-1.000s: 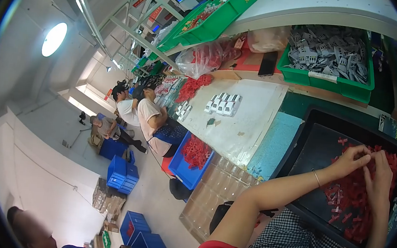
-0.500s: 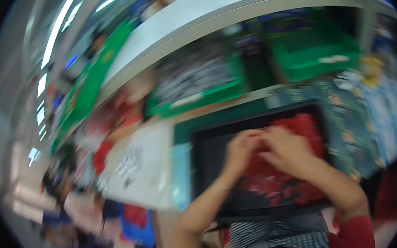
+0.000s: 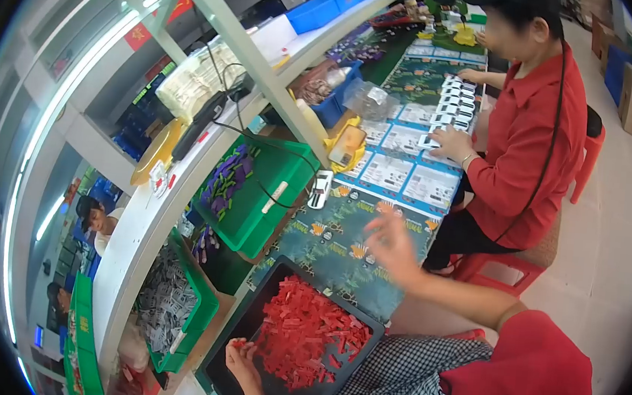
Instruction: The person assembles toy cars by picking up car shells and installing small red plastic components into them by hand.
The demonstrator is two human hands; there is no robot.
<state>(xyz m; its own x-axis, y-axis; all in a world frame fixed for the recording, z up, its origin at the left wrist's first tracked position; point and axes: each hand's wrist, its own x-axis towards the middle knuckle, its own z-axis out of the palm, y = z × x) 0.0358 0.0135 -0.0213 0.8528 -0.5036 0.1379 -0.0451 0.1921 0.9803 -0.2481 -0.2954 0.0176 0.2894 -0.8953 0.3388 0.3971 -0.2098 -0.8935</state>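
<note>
A black tray (image 3: 373,334) with a heap of small red plastic pieces (image 3: 305,330) lies in front of me. My left hand (image 3: 242,361) is at the tray's left side, its fingers curled around a small red piece (image 3: 238,343). Over the green patterned table cover (image 3: 326,254), beyond the tray, my right hand (image 3: 392,244) is raised with fingers apart, slightly blurred, and nothing shows in it. A white toy car (image 3: 320,190) sits on the cover, up and to the left of that hand.
A co-worker in red (image 3: 532,133) sits at the table by a row of white toy cars (image 3: 453,104). Green bins (image 3: 287,188) with purple and grey parts stand left, below a white shelf (image 3: 130,246). A yellow stand holds a phone (image 3: 348,145).
The view has swung toward the right end of the table. My hands, close together over the red pieces before, are now apart, the right one out beyond the tray.
</note>
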